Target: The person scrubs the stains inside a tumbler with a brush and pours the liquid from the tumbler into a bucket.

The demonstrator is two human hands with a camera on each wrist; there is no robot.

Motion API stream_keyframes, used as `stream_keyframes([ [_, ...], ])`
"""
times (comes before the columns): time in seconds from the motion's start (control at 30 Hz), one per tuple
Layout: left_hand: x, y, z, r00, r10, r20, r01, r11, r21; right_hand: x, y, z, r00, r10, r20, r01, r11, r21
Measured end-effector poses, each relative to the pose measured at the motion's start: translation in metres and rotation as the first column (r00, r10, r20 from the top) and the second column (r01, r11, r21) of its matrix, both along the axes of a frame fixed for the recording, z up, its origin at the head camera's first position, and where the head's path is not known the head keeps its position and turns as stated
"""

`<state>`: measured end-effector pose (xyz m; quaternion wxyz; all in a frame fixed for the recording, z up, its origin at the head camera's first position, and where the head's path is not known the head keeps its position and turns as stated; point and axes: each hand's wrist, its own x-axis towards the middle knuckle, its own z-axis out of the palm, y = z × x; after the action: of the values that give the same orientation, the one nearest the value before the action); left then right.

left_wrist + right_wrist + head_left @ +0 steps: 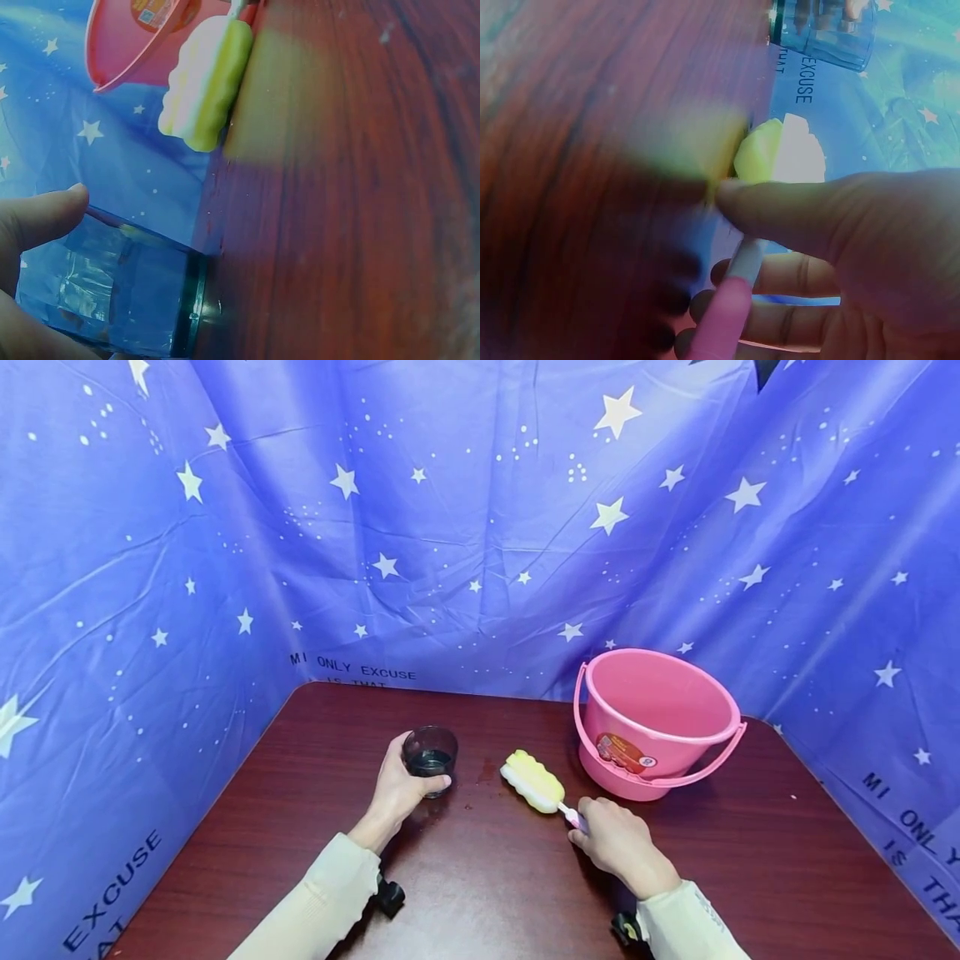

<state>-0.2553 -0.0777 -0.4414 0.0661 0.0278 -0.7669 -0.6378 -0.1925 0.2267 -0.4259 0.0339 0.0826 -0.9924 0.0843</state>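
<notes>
My left hand (396, 795) grips a dark see-through glass (431, 762) on the table, its thumb along the near side. In the left wrist view the base of the glass (150, 289) stands right at the wood. To the right, my right hand (621, 842) holds a sponge cup brush (536, 782) by its pink and white handle. Yellow and white sponge makes up the brush head, which points toward the glass, with a gap between them. From the right wrist, the thumb crosses over the handle (724, 319) and the fingers lie behind it.
A pink bucket (671, 752) with a lowered handle stands at the back right, just beyond my right hand. Small wet spots mark the dark red wooden table (480, 885) between glass and brush. Blue star-printed cloth (465, 527) hangs round the back and sides.
</notes>
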Motion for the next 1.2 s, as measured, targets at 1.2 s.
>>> stream_keyframes([
  [1.2, -0.0003, 0.0014, -0.001, 1.0, 0.004, 0.018, -0.003, 1.0, -0.029, -0.0019, 0.0004, 0.0022, 0.998, -0.027, -0.05, 0.026, 0.999, -0.031],
])
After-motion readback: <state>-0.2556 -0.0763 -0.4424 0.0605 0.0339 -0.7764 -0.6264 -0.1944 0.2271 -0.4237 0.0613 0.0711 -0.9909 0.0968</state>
